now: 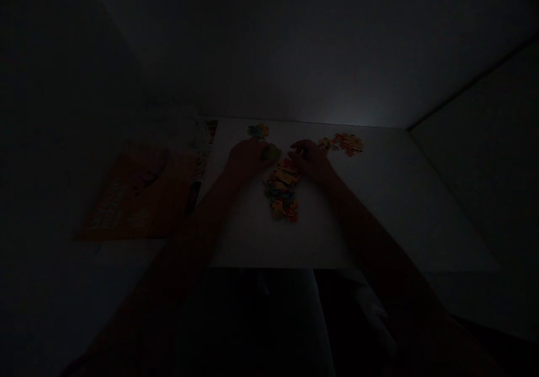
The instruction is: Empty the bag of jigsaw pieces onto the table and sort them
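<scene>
The picture is very dark. My left hand [249, 155] is closed on a greenish jigsaw puzzle piece [272, 152], or a few together; the number is hard to make out. Across from it, my right hand [310, 157] has its fingers bent and somewhat apart, and I see nothing held in it. Just below and between both hands lies a long pile of colourful puzzle pieces [283, 192] on the white table [248, 242]. The right fingertips are close to the top end of this pile.
A small group of green and yellow pieces [258, 130] lies beyond my left hand. More orange and yellow pieces [347, 143] are spread past my right hand. To the left are an orange printed package [138, 192] and some clear plastic [177, 127]. A wall [269, 57] rises behind the table.
</scene>
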### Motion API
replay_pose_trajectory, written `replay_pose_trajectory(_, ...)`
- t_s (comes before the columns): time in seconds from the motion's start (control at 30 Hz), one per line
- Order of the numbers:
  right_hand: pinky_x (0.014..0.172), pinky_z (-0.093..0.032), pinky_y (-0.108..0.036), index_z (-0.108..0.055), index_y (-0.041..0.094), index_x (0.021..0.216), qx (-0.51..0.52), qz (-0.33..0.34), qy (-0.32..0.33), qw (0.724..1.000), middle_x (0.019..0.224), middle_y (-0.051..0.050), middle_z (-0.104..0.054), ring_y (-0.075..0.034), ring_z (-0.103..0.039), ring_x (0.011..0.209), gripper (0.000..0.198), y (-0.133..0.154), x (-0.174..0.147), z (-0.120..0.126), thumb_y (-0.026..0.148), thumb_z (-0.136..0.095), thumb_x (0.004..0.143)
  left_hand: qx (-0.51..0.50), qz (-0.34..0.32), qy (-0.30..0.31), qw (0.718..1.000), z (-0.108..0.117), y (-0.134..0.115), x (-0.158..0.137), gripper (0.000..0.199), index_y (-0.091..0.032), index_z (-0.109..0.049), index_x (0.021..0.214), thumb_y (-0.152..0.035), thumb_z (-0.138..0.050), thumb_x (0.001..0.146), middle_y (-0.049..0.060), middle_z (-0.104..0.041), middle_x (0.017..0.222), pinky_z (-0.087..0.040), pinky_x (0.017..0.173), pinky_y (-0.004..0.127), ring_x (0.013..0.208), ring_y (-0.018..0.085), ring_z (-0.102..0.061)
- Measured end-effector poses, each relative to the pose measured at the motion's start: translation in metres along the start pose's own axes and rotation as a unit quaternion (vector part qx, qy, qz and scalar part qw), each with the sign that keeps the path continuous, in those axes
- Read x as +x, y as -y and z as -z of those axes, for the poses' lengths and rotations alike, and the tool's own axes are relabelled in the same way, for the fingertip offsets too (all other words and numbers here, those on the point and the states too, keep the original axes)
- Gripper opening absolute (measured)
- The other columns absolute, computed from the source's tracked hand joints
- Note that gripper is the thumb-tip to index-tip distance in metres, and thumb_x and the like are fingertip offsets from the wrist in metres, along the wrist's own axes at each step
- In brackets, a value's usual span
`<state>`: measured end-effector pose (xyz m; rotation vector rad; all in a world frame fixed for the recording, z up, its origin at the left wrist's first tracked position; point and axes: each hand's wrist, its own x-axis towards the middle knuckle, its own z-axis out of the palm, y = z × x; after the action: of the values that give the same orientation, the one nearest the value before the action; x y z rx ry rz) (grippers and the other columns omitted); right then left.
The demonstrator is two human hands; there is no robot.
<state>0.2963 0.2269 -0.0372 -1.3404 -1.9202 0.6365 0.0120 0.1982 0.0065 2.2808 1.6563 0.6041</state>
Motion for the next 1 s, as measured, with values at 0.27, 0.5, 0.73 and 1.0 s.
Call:
replay_pose_trajectory(0.27,0.105,-0.063,-0.064,-0.084,0.034,0.125,0.004,0.008,-0.024,1.0,0.115,-0.012,-0.085,-0.039,-0.08,0.102,0.035,-0.006,0.001,-0.005,0.063,-0.086,0.106,-0.022,0.028,-0.039,0.999,0.008,-0.001,0.002,0.051,-0.022,-0.088,0.148,-0.03,-0.093,0.098,0.021,-0.084,0.154,-0.059,0.126,0.056,0.142,0.045,-0.079)
replay_pose_trajectory(0.5,0.099,-0.063,-0.059,-0.082,0.034,0.123,0.036,0.013,-0.012,0.999,0.113,-0.011,-0.085,-0.036,-0.076,0.097,0.037,-0.002,-0.001,-0.002,0.065,-0.085,0.103,-0.064,0.098,-0.084,0.99,0.013,0.008,0.003,0.034,-0.016,-0.086,0.142,-0.03,-0.075,0.114,0.024,-0.088,0.142,-0.064,0.122,0.056,0.132,0.042,-0.085)
replay_pose_trajectory(0.73,0.099,-0.063,-0.054,-0.082,0.035,0.112,0.106,0.03,-0.045,0.993,0.111,-0.009,-0.086,-0.034,-0.076,0.103,0.039,0.013,0.0,0.0,0.074,-0.08,0.108,-0.343,0.075,-0.006,0.936,0.007,0.003,0.007,0.037,-0.018,-0.084,0.117,-0.055,-0.084,0.113,0.015,-0.092,0.11,-0.074,0.091,0.039,0.096,0.027,-0.088)
replay_pose_trajectory(1.0,0.097,-0.06,-0.051,-0.078,0.034,0.093,0.155,0.025,-0.013,0.988,0.099,-0.005,-0.083,-0.032,-0.074,0.1,0.053,0.01,0.007,-0.001,0.085,-0.086,0.101,-0.397,0.072,-0.001,0.915,0.005,0.002,0.006,0.066,-0.018,-0.084,0.114,-0.079,-0.099,0.094,0.013,-0.091,0.106,-0.07,0.083,0.033,0.092,0.025,-0.087)
